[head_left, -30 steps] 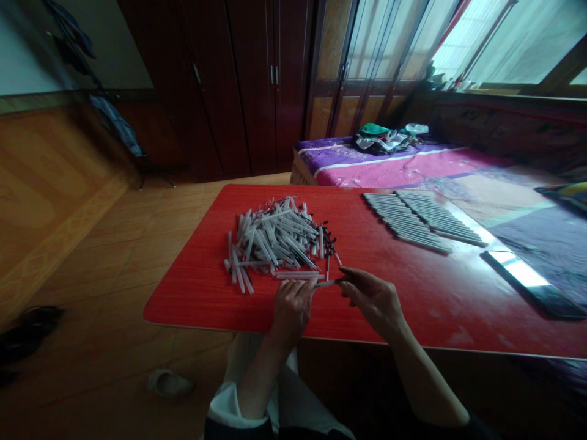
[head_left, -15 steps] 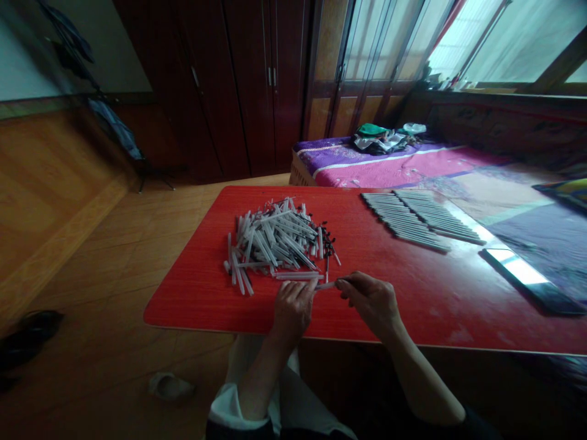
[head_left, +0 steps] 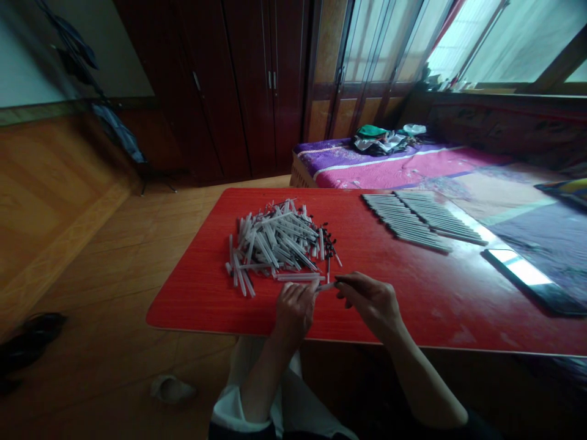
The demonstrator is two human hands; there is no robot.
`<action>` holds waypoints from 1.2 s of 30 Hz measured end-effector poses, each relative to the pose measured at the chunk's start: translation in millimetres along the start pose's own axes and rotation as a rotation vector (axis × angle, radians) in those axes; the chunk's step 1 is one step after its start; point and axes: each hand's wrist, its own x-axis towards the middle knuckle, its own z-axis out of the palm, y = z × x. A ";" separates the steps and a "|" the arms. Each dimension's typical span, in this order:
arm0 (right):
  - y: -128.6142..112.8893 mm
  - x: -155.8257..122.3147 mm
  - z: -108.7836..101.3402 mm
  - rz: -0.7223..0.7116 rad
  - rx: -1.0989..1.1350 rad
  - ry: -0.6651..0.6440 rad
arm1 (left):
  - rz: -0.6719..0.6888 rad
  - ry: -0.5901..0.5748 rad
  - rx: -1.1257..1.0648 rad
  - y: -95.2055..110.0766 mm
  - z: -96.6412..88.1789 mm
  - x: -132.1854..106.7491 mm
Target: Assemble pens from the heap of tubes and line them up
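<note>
Head view: near the table's (head_left: 192, 305) front edge, left hand (head_left: 293, 310) and right hand (head_left: 370, 300) still pinch the white tube (head_left: 326, 285) between closed fingertips, barely shifted, so the fitting seems unfinished

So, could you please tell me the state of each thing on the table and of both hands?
left hand: closed on a white tube
right hand: pinching a thin dark piece at the tube's end
loose tubes: heaped in a jumble
sorted tubes: laid in neat rows
phone: flat, screen up
red table: bearing all these
</note>
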 end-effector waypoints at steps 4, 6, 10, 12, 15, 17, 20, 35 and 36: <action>-1.2 0.6 1.2 -0.014 -0.103 0.073 | -0.004 -0.008 -0.009 0.2 -0.2 -0.4; -2.4 1.0 1.1 -0.002 -0.063 0.066 | -0.010 -0.003 -0.017 0.2 0.0 -0.4; -4.6 2.1 0.7 -0.024 0.028 -0.054 | -0.019 0.035 -0.032 -0.4 1.2 -0.3; -5.3 3.1 1.6 -0.057 -0.028 -0.040 | -0.018 0.040 -0.030 -0.6 1.7 -0.3; -6.7 4.5 3.7 -0.064 -0.102 0.032 | -0.016 0.034 -0.036 -0.5 1.6 -0.2; -8.0 4.8 4.5 -0.041 -0.070 0.025 | -0.023 0.042 -0.054 -0.4 1.4 -0.3; -9.2 4.5 4.2 -0.039 0.017 -0.063 | -0.038 0.065 -0.088 -1.0 1.4 -0.8; -15.1 10.7 12.4 -0.123 -0.202 0.031 | -0.058 0.087 -0.091 0.1 -1.7 0.5; -15.0 12.0 13.4 -0.111 -0.222 0.031 | -0.064 0.089 -0.089 0.5 -2.1 0.9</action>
